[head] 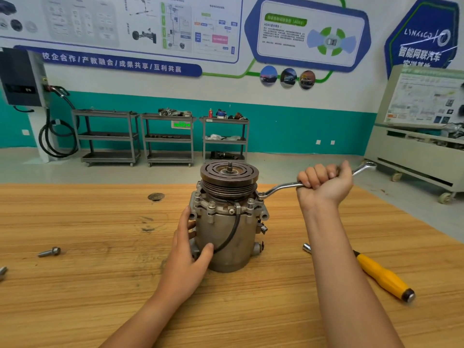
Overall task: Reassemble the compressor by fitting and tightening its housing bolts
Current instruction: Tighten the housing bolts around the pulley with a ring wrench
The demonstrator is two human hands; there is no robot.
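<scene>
Head: right hand (324, 187) grips wrench (281, 186); left hand (190, 249) holds compressor (226, 237); sign (424, 33) reads LYNK&CO.

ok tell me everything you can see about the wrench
The wrench is a shiny metal double ring spanner with offset ends. Its near ring sits on a bolt position at the flange on the right of the compressor. The shank rises to the right, where the right hand grips it in a fist. The far ring is free beyond the hand.

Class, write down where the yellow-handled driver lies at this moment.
In the head view, the yellow-handled driver lies on the wooden workbench, right of the compressor, its shaft partly hidden behind the right forearm.
</scene>
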